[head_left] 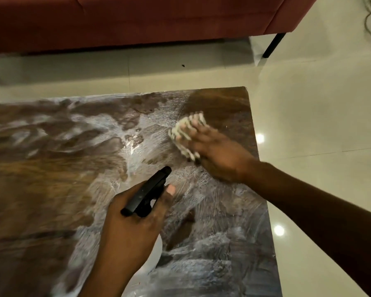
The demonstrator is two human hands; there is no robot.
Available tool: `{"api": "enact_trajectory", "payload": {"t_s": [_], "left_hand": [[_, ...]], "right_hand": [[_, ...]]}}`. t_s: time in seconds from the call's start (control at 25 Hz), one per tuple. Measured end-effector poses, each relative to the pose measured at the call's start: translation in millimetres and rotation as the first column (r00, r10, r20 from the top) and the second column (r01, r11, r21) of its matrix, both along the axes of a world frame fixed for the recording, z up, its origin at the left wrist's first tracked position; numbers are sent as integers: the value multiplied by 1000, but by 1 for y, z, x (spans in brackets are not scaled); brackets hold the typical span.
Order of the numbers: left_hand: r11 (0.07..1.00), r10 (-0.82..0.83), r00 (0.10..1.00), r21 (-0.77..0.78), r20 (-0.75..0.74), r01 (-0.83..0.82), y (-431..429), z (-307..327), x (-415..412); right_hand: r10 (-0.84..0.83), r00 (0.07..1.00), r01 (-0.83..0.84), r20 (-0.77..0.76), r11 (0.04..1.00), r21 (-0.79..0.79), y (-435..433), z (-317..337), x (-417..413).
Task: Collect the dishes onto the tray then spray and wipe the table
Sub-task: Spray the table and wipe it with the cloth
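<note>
Bench is carrying no dishes or tray that I am seeing, so I am judging the collecting done. Foamy wet streaks are covering the bench's middle and right side. My left grip is curling round the black spray bottle above the bench's middle. My right grip is clutching a pale cloth, pressing it near the bench's far right corner. Wiping is looking partway through.

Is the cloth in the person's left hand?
No, the left hand grips the black spray bottle, while the right hand holds the cloth against the table.
</note>
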State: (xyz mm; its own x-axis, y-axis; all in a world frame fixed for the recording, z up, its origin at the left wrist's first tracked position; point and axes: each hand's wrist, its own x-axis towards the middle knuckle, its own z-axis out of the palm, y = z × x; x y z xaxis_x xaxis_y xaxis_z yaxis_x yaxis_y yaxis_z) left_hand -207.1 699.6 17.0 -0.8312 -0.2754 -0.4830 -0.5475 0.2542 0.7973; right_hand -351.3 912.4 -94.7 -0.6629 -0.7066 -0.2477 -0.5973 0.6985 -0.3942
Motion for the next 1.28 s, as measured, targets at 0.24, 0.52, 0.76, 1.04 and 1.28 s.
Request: {"api": "enact_trajectory", "payload": {"t_s": [0.24, 0.52, 0.76, 1.04, 1.28], "left_hand": [[995, -96, 995, -28, 23, 97, 4, -6, -11], [996, -85, 996, 20, 5, 85, 2, -13, 1], [988, -145, 986, -40, 86, 149, -11, -20, 21], [983, -186, 973, 12, 134, 186, 12, -9, 58], [966, -252, 948, -6, 197, 258, 34, -21, 98]], "right_hand": [[-249, 964, 251, -96, 968, 12, 78, -2, -46], [119, 992, -119, 41, 993, -8, 41, 2, 9], [-353, 935, 352, -12, 933, -76, 84, 1, -17], [208, 978, -208, -12, 978, -13, 73, 2, 57], [-434, 898, 438, 67, 895, -84, 88, 4, 28]]}}
